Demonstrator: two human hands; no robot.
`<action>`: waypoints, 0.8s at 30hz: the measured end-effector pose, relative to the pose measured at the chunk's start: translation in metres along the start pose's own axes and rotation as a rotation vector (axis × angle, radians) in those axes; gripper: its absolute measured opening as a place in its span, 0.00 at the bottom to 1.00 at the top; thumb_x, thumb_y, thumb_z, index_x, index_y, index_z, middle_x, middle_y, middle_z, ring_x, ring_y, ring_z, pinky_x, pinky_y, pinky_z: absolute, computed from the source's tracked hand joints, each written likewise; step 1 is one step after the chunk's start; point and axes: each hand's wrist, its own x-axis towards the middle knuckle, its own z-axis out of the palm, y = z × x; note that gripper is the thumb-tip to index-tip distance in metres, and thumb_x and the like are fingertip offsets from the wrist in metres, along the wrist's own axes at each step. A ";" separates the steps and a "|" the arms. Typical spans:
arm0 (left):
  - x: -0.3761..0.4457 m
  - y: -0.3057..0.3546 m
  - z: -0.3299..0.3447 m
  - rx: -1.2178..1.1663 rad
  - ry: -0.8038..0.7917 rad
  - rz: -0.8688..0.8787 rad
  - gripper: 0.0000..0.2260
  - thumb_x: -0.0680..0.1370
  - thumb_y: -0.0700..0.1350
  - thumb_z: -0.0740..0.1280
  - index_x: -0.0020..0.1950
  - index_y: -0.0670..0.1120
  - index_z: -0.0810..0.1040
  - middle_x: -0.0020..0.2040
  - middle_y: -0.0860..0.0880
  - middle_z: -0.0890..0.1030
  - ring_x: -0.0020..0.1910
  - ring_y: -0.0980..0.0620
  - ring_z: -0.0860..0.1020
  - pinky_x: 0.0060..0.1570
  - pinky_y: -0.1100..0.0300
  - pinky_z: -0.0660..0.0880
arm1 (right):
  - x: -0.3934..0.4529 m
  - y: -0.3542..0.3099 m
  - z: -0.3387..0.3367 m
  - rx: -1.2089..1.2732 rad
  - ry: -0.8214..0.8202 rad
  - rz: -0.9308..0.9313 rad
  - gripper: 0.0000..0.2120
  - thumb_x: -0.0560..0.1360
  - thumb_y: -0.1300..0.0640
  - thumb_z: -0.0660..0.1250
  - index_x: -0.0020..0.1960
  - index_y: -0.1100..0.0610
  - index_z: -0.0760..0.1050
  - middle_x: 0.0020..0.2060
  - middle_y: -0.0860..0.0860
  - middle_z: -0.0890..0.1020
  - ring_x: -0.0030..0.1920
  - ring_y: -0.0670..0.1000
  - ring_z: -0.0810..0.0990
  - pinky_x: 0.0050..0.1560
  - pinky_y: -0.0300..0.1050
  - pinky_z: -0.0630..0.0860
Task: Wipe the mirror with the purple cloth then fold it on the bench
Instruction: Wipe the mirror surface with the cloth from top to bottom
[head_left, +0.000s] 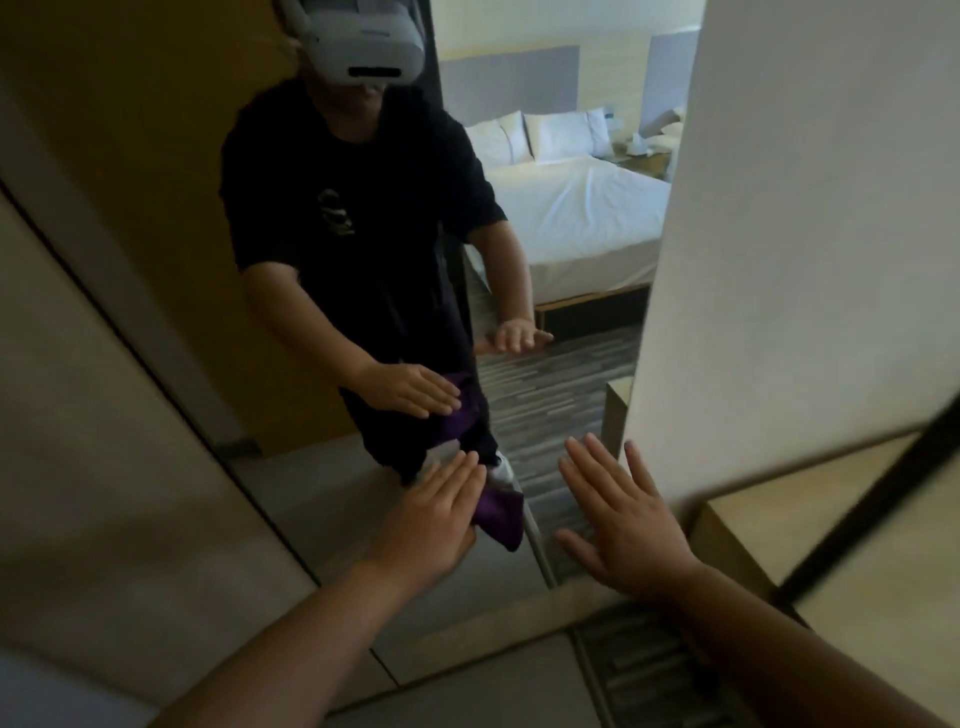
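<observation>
A tall wall mirror fills the middle of the head view. My left hand lies flat on the purple cloth and presses it against the lower part of the glass; most of the cloth is hidden under the palm. To its right my right hand hovers with its fingers spread and nothing in it, near the mirror's right edge. The glass reflects a person in a black shirt with both hands and the cloth. A light wooden bench top shows at the lower right.
A white wall borders the mirror on the right. A tan panel lies on its left. A dark slanted bar crosses over the bench. Striped carpet lies below. Reflected in the glass are a white bed and a yellow door.
</observation>
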 end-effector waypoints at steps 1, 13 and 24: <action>0.004 0.010 -0.009 -0.001 -0.021 0.008 0.26 0.76 0.50 0.55 0.70 0.39 0.72 0.70 0.40 0.73 0.70 0.43 0.71 0.68 0.45 0.65 | -0.012 0.001 -0.014 0.001 -0.070 0.064 0.35 0.82 0.33 0.43 0.78 0.56 0.58 0.77 0.56 0.63 0.78 0.57 0.58 0.74 0.62 0.53; 0.048 0.207 -0.018 -0.093 -0.272 0.342 0.26 0.76 0.47 0.57 0.71 0.35 0.69 0.70 0.35 0.71 0.71 0.39 0.69 0.70 0.45 0.58 | -0.206 0.027 -0.099 0.061 -0.489 0.697 0.41 0.76 0.29 0.37 0.81 0.53 0.43 0.81 0.52 0.44 0.78 0.51 0.35 0.75 0.56 0.31; 0.094 0.405 -0.002 -0.183 -0.401 0.466 0.25 0.84 0.44 0.49 0.80 0.41 0.47 0.80 0.43 0.48 0.79 0.47 0.44 0.75 0.52 0.39 | -0.350 0.134 -0.130 0.070 -0.543 0.920 0.37 0.82 0.35 0.49 0.81 0.55 0.43 0.81 0.53 0.45 0.80 0.52 0.39 0.79 0.57 0.37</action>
